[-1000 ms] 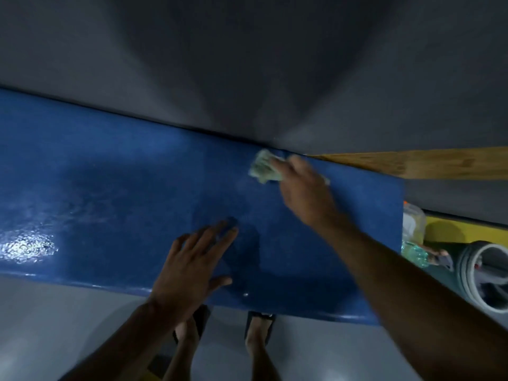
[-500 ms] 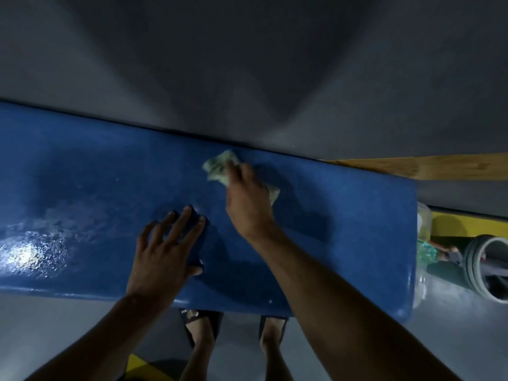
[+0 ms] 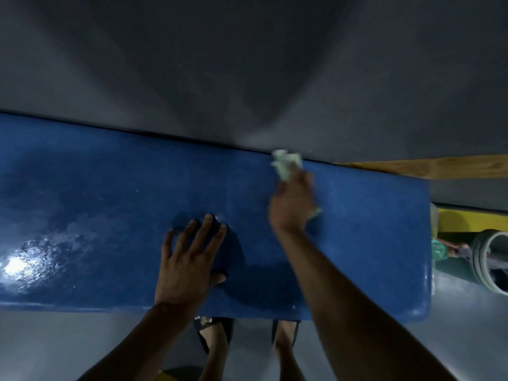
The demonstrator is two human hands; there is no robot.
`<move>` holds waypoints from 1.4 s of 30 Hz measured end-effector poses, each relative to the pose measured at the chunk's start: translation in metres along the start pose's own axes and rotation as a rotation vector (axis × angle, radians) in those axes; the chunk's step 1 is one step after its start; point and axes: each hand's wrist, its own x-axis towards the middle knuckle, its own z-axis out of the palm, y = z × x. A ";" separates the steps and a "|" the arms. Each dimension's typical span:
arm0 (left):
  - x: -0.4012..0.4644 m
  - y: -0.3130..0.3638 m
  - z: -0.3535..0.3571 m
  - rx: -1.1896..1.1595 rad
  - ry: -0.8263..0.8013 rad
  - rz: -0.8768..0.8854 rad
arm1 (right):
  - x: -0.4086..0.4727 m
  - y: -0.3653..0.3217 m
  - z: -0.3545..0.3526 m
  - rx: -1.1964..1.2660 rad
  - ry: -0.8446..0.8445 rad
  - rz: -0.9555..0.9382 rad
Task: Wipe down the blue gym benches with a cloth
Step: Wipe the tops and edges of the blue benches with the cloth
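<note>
Overhead, looking straight down: grey wall (image 3: pixel 247 64) across the whole upper half, smooth and shadowed, meeting the far edge of the blue bench (image 3: pixel 96 193). Bench filling the middle band, cut off at the left edge of view, rounded corner at the right end; glossy, finely speckled surface with a wet-looking glare patch low on the left. Pale grey floor (image 3: pixel 55 345) below the near edge. Wooden plank (image 3: pixel 439 167), light brown and grained, running off to the right from behind the bench's far right corner. Beyond the right end, a yellow strip (image 3: pixel 467 220), a grey ring-shaped item (image 3: pixel 492 262) partly cut off, and a crumpled greenish plastic bottle (image 3: pixel 438 248), all hard to make out. Two feet in dark sandals (image 3: pixel 217 334) half hidden under the bench's near edge. Right forearm crossing the bench diagonally, right hand (image 3: pixel 292 204) blurred, fingers curled around the cloth (image 3: pixel 286 163); cloth pale green-white, crumpled, bunched at the bench's far edge against the wall, a small corner also poking out at the heel of the hand. Left hand (image 3: pixel 189 259) flat on the bench near the middle, fingers straight and spread, pressing down, holding nothing, its shadow dark just to the right.
</note>
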 end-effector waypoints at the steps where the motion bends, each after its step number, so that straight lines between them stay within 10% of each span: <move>1: 0.000 -0.001 0.000 0.004 0.003 0.005 | -0.014 -0.025 0.006 -0.002 -0.115 -0.130; 7: -0.001 -0.003 0.000 0.001 0.032 0.023 | 0.016 0.029 -0.032 -0.087 -0.485 -0.711; 11: -0.001 -0.002 0.002 -0.020 0.038 0.019 | 0.051 0.111 -0.071 -0.146 -0.154 -0.185; 15: 0.000 -0.003 0.004 -0.023 0.041 0.023 | 0.032 0.044 -0.017 0.179 0.243 0.270; 20: 0.000 -0.004 0.004 0.008 0.036 0.033 | -0.028 -0.048 -0.002 -0.015 -0.390 -0.496; 24: 0.000 -0.005 0.005 0.011 0.047 0.043 | 0.000 0.028 -0.041 -0.050 -0.509 -0.825; 32: -0.001 -0.003 0.006 0.002 0.046 0.029 | -0.013 0.077 -0.039 0.004 0.074 0.162; 38: 0.000 -0.004 0.004 0.041 0.048 0.042 | -0.090 -0.012 -0.029 -0.016 -0.474 -0.581; 42: -0.001 -0.004 0.004 0.037 0.043 0.035 | -0.041 0.072 -0.058 -0.105 -0.392 -0.619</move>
